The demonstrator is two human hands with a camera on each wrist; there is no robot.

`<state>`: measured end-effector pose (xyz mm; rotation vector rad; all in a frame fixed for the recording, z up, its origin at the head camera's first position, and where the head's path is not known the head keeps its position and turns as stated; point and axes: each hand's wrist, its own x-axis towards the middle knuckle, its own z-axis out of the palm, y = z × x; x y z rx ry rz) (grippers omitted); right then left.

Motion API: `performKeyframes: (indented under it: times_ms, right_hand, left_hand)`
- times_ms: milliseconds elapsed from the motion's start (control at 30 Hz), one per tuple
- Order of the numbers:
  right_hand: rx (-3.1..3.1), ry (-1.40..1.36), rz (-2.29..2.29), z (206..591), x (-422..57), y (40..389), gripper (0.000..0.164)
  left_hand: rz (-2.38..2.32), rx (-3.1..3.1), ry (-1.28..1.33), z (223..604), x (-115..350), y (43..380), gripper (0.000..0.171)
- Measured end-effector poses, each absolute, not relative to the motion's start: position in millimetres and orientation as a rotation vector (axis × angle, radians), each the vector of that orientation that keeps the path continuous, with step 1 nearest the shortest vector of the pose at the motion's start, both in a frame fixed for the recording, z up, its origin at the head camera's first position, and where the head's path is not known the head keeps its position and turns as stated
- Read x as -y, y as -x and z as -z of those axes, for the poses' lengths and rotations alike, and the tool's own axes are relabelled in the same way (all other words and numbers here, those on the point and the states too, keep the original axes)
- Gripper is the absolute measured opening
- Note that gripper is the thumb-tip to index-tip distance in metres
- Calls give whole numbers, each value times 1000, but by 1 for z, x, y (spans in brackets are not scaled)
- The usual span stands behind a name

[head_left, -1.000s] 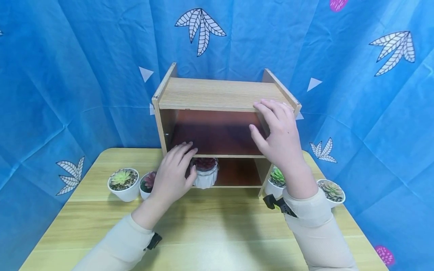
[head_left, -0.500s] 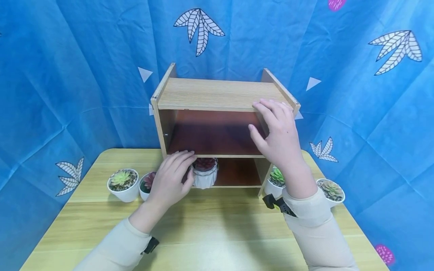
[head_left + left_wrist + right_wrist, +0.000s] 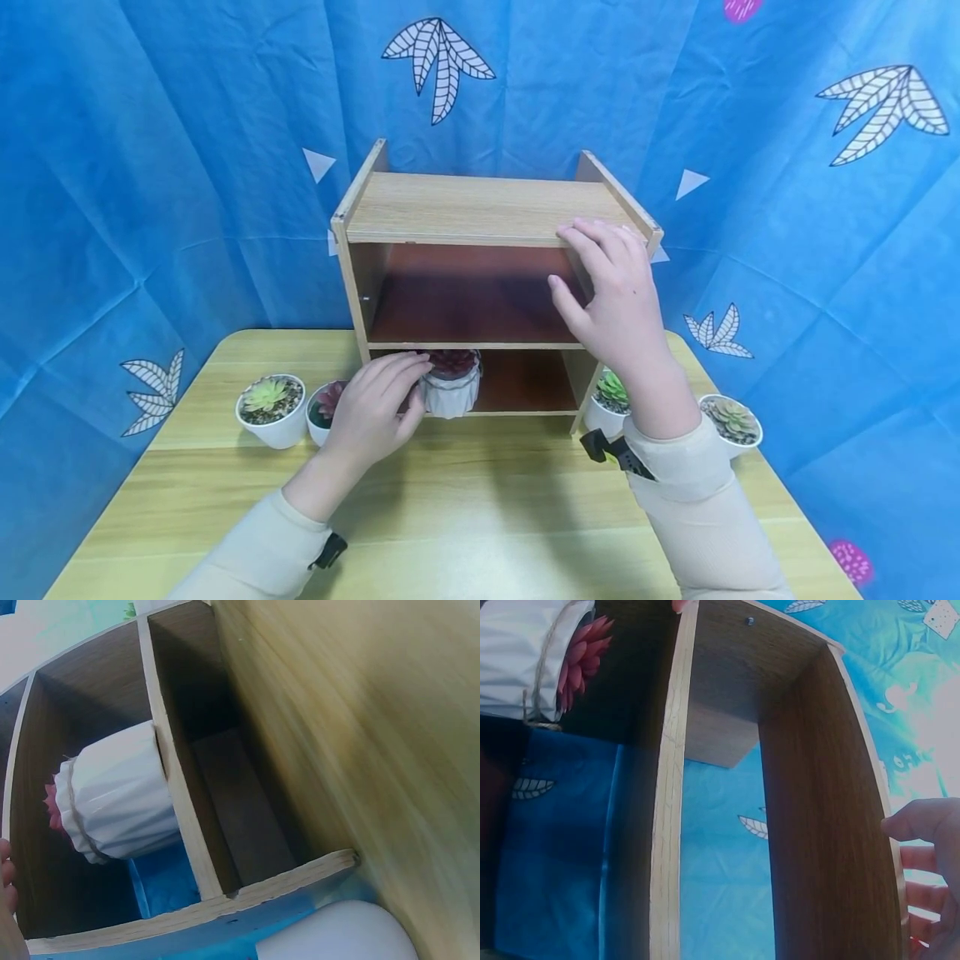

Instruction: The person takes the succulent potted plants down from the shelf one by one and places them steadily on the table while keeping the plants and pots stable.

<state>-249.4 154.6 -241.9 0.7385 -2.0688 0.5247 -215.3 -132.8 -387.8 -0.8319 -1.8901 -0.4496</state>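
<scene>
A small wooden shelf unit stands on the table. On its lower board, a white pot with a dark red succulent sits left of the middle; twine circles the pot in the wrist views. My left hand hovers in front of the lower compartment's left side, fingers loosely bent. Its fingertips overlap the succulent's left edge in the head view; the left wrist view shows fingers apart from the pot. My right hand rests its fingers on the top board's front edge near the right side, thumb hanging below.
Left of the unit are white pots with a pale green succulent and a reddish one, partly behind my left hand. To the right stand a green succulent and a greyish one. Blue patterned cloth hangs behind the table.
My left hand has lowered from the middle board's front edge to the lower compartment. The right hand and the potted succulent on the shelf have stayed in place.
</scene>
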Motion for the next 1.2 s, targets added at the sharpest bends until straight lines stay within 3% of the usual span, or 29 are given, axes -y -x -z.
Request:
performKeyframes:
  times_ms: [333, 900, 1200]
  right_hand:
    - [2080, -724, -519, 242, -153, 248, 46]
    - [2083, -716, -517, 242, -153, 247, 46]
    - [2080, -718, -518, 242, -153, 247, 46]
  left_hand:
    - [425, 2162, 681, 398, 134, 217, 44]
    - [576, 2614, 409, 403, 116, 233, 89]
    - [618, 2702, 341, 404, 112, 237, 94]
